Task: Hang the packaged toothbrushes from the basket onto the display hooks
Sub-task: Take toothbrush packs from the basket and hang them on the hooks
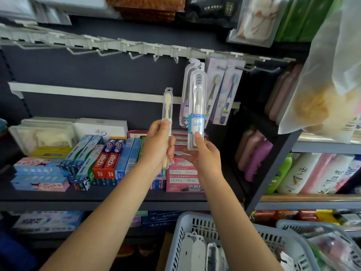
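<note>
Head view. Left hand (159, 141) gripped round the lower part of a clear-cased cream toothbrush (167, 114), fingers curled about the case, thumb on its front; case upright, brush head well above the fingers, handle end showing below the palm. The hang tab at the top of this case is free, below and left of the hook rail (136, 48).

Right hand (203, 153) pinches the bottom of a second packaged toothbrush (196, 106), thumb pressed on the front face, the other fingers behind the pack and mostly hidden. This pack, with a blue-white label just above the thumb, reaches up to the hanging row; its top sits at the hook where similar packs (185, 98) hang directly behind it. Whether its tab is fully on the hook cannot be told.

Right of the right-hand fingers, two carded toothbrushes (224, 90) hang tilted from the next hooks. Hooks left of both hands carry nothing visible.

Behind and below the left-hand fingers: shelf with toothpaste boxes (109, 159). Below the right forearm: grey basket (187, 227) holding more packaged toothbrushes (195, 251), lying flat. Bottles (304, 173) on shelves far right.
</note>
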The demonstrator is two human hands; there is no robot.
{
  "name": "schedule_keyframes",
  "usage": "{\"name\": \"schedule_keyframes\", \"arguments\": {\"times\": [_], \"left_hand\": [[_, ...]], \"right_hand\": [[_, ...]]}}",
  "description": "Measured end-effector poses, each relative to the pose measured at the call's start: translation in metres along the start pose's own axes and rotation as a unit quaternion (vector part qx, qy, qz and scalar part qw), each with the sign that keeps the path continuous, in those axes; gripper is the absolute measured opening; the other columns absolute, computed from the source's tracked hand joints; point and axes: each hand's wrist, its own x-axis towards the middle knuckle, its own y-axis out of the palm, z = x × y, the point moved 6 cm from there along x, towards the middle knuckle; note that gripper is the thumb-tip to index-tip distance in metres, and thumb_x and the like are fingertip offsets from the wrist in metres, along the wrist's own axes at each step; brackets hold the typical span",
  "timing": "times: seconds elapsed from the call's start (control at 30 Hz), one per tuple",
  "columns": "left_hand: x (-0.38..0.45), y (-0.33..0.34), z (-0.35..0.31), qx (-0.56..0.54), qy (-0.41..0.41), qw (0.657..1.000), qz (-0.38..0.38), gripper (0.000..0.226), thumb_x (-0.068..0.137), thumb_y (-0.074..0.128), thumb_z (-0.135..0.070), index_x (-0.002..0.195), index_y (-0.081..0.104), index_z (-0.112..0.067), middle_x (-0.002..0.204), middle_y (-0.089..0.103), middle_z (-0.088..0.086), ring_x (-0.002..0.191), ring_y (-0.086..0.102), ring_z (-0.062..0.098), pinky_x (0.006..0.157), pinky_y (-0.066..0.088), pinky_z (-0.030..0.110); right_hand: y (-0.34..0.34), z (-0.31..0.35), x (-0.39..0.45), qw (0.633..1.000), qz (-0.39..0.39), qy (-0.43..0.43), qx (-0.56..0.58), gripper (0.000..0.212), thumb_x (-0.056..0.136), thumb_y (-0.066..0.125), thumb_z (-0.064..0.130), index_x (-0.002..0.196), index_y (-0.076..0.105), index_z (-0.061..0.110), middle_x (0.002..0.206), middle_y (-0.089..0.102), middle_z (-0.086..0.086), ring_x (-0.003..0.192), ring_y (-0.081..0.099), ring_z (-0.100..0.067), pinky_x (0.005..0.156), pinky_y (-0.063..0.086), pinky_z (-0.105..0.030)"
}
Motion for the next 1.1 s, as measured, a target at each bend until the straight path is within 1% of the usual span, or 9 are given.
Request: {"name": "schedule_keyframes", "arguments": {"times": [0.23,0.4,0.5,0.6,0.7,0.77,0.9,0.97,1.1], "left_hand": [[0.006,-0.004,0.000,0.007,-0.017,1.000,-0.015,0.016,0.103,0.040,-0.021,0.113,0.048,-0.011,0.065,0.058,0.003,0.046,0.050,0.017,0.049,0.040,0.029],[0.005,-0.011,-0.008,0.029,0.016,0.999,-0.020,0.008,0.100,0.057,-0.019,0.102,0.064,-0.020,0.086,0.068,0.004,0.075,0.069,0.017,0.074,0.061,0.041],[0.006,-0.013,-0.018,0.076,0.054,0.996,-0.017,0.010,0.097,0.064,-0.020,0.097,0.072,-0.027,0.087,0.074,-0.008,0.080,0.070,0.005,0.076,0.053,0.028],[0.007,-0.011,-0.031,0.063,0.076,0.995,-0.010,0.011,0.096,0.066,-0.019,0.101,0.074,-0.026,0.085,0.076,-0.012,0.079,0.071,0.000,0.071,0.052,0.019],[0.006,-0.008,-0.045,0.065,0.104,0.992,0.001,0.013,0.097,0.065,-0.017,0.100,0.074,-0.026,0.085,0.076,-0.014,0.080,0.070,-0.003,0.066,0.050,0.011],[0.007,-0.007,-0.050,0.066,0.107,0.992,0.004,0.013,0.097,0.066,-0.019,0.104,0.074,-0.025,0.089,0.076,-0.012,0.083,0.070,-0.001,0.068,0.051,0.013],[0.004,-0.006,-0.054,0.048,0.093,0.994,0.013,0.010,0.098,0.065,-0.019,0.098,0.075,-0.021,0.076,0.073,-0.009,0.069,0.067,0.006,0.057,0.050,0.020],[0.001,-0.006,-0.054,0.041,0.086,0.995,0.032,0.012,0.098,0.064,-0.020,0.094,0.075,-0.020,0.073,0.071,-0.004,0.064,0.064,0.012,0.048,0.046,0.024],[-0.001,-0.006,-0.051,0.018,0.085,0.995,0.053,0.015,0.098,0.063,-0.015,0.106,0.073,-0.021,0.089,0.076,0.001,0.073,0.067,0.014,0.069,0.053,0.029]], "right_hand": [[0.016,0.009,0.034,0.998,-0.033,0.045,0.031,0.054,0.094,0.070,0.039,0.131,0.050,0.004,0.114,0.069,-0.015,0.079,0.076,-0.022,0.069,0.063,-0.032],[0.009,-0.006,0.024,0.993,0.010,0.117,0.022,0.041,0.095,0.069,0.017,0.131,0.053,0.004,0.113,0.071,-0.020,0.084,0.077,-0.028,0.060,0.060,-0.033],[0.025,0.006,0.003,0.991,0.119,0.050,-0.027,0.032,0.099,0.063,0.024,0.123,0.063,0.004,0.116,0.071,-0.022,0.100,0.073,-0.030,0.078,0.061,-0.039],[0.040,0.028,-0.018,0.978,0.181,-0.049,-0.092,0.030,0.099,0.062,0.030,0.116,0.067,0.006,0.108,0.075,-0.013,0.097,0.073,-0.024,0.090,0.059,-0.040],[0.045,0.044,-0.028,0.962,0.179,-0.117,-0.170,0.019,0.096,0.067,0.030,0.112,0.067,0.020,0.105,0.074,0.002,0.089,0.072,-0.006,0.080,0.059,-0.024],[0.050,0.047,-0.031,0.956,0.193,-0.126,-0.180,0.018,0.099,0.063,0.028,0.113,0.068,0.018,0.101,0.074,0.001,0.081,0.070,-0.003,0.073,0.058,-0.018],[0.056,0.044,-0.032,0.965,0.215,-0.082,-0.127,0.028,0.106,0.049,0.032,0.112,0.071,0.015,0.105,0.075,-0.010,0.100,0.072,-0.024,0.093,0.059,-0.040],[0.056,0.038,-0.032,0.969,0.233,-0.039,-0.075,0.038,0.109,0.041,0.034,0.114,0.070,0.011,0.100,0.076,-0.012,0.098,0.072,-0.031,0.093,0.058,-0.042],[0.057,0.034,-0.036,0.963,0.268,0.004,0.024,0.040,0.109,0.039,0.030,0.110,0.068,0.002,0.078,0.063,-0.008,0.072,0.065,-0.024,0.076,0.060,-0.037]]}}
